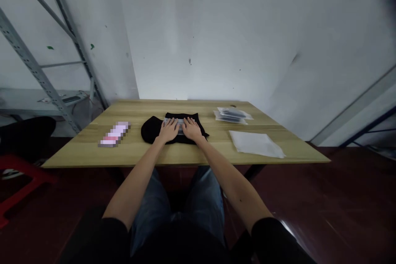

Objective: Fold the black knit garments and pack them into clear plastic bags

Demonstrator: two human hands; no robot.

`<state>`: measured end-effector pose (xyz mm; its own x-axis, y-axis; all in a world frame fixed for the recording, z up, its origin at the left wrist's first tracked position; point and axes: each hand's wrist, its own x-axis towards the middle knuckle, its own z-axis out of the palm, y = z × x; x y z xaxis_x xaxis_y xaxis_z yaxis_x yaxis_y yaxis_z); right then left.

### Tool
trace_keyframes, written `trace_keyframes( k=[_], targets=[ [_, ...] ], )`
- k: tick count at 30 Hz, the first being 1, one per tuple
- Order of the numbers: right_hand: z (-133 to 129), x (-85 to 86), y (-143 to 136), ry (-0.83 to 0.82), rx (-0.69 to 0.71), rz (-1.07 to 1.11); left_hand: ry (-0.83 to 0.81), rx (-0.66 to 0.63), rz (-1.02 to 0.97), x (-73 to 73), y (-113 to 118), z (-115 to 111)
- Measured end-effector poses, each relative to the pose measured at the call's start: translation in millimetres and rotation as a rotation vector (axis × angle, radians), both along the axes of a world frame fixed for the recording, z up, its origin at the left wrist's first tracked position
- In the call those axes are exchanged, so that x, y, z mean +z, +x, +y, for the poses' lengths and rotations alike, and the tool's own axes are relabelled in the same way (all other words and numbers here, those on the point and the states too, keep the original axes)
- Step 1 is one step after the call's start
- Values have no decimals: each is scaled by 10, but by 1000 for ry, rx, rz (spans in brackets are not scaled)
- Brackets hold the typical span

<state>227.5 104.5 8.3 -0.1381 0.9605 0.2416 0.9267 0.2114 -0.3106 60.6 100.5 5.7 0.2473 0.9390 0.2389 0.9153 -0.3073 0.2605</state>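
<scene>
In the middle of the table lies a flat black cloth item [151, 129] with a rounded left end, sock-like in outline; I cannot tell its exact kind. A grey, flat strip [180, 127] rests on top of it, partly covered by my hands. My left hand [169, 129] presses palm down on the strip's left part, fingers stretched forward. Beside it, my right hand [191, 128] lies flat on the right part, its fingers also extended. A small gap separates the hands.
On the wooden table [123, 156], a blurred-out phone-like item [115, 134] lies at left. At right are a stack of clear packets with dark contents [232, 115] and white translucent sheets or bags [256, 144]. A wall [210, 41] stands behind; a metal rack [37, 76] is at left.
</scene>
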Motion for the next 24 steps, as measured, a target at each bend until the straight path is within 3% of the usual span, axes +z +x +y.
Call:
trace_keyframes(
  k=[5, 7, 11, 14, 16, 19, 24],
  targets=[
    [133, 30, 12, -9, -29, 2, -15, 0, 11, 65, 43, 114],
    [65, 75, 19, 79, -28, -2, -1, 0, 9, 118, 80, 77],
    [-395, 112, 93, 354, 115, -10, 246, -12, 12, 218, 126, -247],
    [-890, 22, 253, 325, 189, -40, 379, -78, 44, 159, 33, -676],
    [-1160, -55, 395, 223, 246, -89, 348, -109, 68, 46, -117, -961],
    [-1364, -114, 564, 97, 293, -136, 166, -161, 92, -121, -408, -1227],
    [-1270, -63, 641, -25, 285, -130, -15, -156, 98, -138, -653, -1137]
  ],
)
